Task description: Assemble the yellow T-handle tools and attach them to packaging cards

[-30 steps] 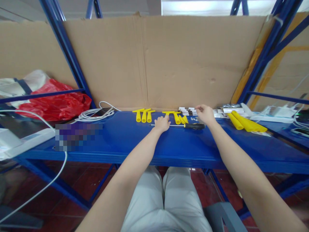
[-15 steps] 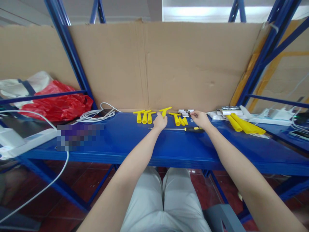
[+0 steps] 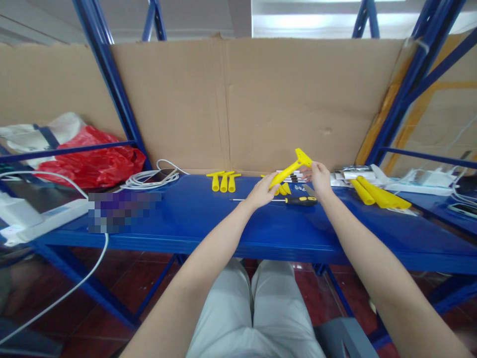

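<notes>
My left hand (image 3: 262,193) is wrapped round the lower shaft of a yellow T-shaped scraper handle (image 3: 286,171), raised and tilted with its head up to the right. Close to that head, my right hand (image 3: 319,178) has its fingers pinched together; what they hold, if anything, is too small to make out. Beneath the hands lie small yellow pieces (image 3: 285,189), some tiny clear or metallic bits (image 3: 299,188) and a black-and-yellow screwdriver (image 3: 301,200). White packets with black marks (image 3: 294,177) sit behind the scraper handle, partly covered.
Three yellow T-shaped handles (image 3: 223,183) stand in a row on the blue table (image 3: 186,214). Yellow cone-like parts (image 3: 380,193) lie at right. Coiled white cable (image 3: 149,180), a power strip (image 3: 63,214) and a red plastic bag (image 3: 93,159) are at left. Cardboard (image 3: 261,99) walls the back.
My left hand has lifted the yellow scraper handle off the table and carried it right, tilting it. My right hand has moved slightly right and up, away from the white packets.
</notes>
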Available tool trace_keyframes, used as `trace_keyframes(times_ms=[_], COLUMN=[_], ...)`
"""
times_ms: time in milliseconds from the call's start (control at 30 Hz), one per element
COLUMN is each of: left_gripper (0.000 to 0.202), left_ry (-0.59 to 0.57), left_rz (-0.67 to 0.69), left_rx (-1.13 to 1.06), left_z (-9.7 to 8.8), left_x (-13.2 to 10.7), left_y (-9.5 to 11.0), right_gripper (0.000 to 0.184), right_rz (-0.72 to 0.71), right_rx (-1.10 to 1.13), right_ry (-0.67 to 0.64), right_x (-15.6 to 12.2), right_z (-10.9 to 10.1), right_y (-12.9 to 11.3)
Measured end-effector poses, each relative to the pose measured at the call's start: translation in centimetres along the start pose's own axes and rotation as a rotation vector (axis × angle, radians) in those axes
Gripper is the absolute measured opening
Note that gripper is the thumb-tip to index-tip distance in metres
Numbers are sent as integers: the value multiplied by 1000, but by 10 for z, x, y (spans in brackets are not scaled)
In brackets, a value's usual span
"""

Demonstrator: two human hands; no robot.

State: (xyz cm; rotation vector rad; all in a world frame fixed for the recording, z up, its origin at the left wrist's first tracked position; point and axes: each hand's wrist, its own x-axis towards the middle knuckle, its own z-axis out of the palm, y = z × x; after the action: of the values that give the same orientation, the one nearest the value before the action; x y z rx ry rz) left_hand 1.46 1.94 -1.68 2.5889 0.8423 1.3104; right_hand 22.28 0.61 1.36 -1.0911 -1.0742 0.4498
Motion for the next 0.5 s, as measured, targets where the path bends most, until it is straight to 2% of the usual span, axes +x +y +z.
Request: trace_keyframes(times_ms=[67, 167, 500], left_gripper=[45, 48, 37], left_ry=[-34, -78, -153], left_rz=[-23, -105, -368], left_rx=[27, 115, 290], left_z=[-1, -5, -18], left_x=[-1, -3, -2], left_y=[4, 11, 24], right_gripper=[21, 17, 29], right_rz=[-4, -57, -291], right_rx=[-4, -82, -526], right_ry=[23, -23, -480], right_x=[-1, -6, -26], right_z=[0, 1, 22], right_y=[-2, -2, 0])
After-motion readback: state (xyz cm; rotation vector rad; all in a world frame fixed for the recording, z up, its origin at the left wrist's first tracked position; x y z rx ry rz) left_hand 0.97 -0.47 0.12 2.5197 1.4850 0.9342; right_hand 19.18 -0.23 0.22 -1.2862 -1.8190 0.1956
